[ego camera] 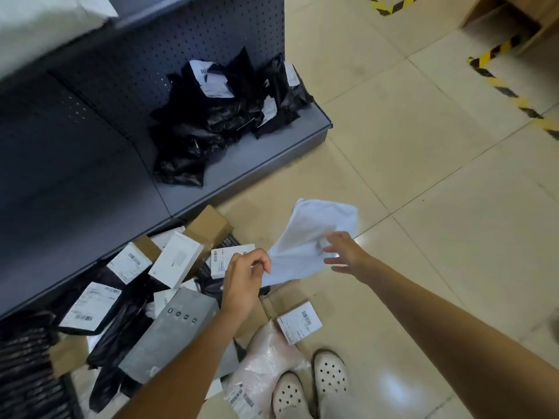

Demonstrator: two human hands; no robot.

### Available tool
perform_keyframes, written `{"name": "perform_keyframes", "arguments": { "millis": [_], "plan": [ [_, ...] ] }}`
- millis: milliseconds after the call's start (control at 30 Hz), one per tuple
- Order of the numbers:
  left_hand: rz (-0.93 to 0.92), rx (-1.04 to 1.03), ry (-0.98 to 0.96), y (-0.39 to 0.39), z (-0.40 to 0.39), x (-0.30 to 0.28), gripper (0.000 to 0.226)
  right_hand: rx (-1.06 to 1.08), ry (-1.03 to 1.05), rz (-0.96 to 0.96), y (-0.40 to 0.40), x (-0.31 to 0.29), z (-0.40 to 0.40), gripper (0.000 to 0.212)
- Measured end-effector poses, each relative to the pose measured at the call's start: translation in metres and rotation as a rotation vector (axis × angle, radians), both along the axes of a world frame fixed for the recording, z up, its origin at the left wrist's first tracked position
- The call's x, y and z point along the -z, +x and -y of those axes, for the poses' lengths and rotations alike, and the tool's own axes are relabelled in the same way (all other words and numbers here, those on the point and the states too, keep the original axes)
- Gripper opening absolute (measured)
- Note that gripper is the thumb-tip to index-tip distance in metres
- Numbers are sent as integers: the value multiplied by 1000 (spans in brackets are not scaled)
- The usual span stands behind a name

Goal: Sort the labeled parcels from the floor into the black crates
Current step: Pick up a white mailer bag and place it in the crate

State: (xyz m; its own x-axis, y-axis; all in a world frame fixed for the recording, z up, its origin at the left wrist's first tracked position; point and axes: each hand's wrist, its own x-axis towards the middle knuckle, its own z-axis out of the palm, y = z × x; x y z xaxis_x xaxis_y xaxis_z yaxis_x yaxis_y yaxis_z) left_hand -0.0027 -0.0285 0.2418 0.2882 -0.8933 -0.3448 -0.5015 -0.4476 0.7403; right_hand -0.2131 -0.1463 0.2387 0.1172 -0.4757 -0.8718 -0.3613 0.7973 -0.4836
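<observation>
Our left hand (245,276) pinches the white soft parcel (311,243) by its lower corner, aloft over the floor pile (145,313). Our right hand (344,252), grip wide, touches its edge. It looks light, limp and floppy, so we'd hold both edges.

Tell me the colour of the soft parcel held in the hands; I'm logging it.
White, or a very pale blue-white, and plain: the soft mailer bag shows best in the head view, the only view.

tile floor (423,164) w/ parcel pile (145,300); shelf (260,152) w/ black bags (217,122)

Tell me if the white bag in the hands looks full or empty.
Empty, it seems: the white bag hangs flat and limp, pinched at one corner by the left hand, with no bulge showing.
</observation>
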Motion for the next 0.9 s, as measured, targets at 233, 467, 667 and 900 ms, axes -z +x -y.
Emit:
{"name": "perform_keyframes", "arguments": {
  "millis": [233, 467, 667, 900],
  "plan": [
    [-5, -9, -59, -15, -32, -121, 63, 68, 162, 98, -1, -112, -43, 60],
    [64, 38, -54, -12, -55, -240, 49, 252, 192, 309, -3, -210, -62, 89],
    [153, 107, -205, 6, -68, -327, 59, 288, 384, 590, -9, -280, -47, 115],
    [311, 161, -386, 3, -83, -402, 40, -59, 221, 517, 41, -367, -53, 85]
  ]
}}
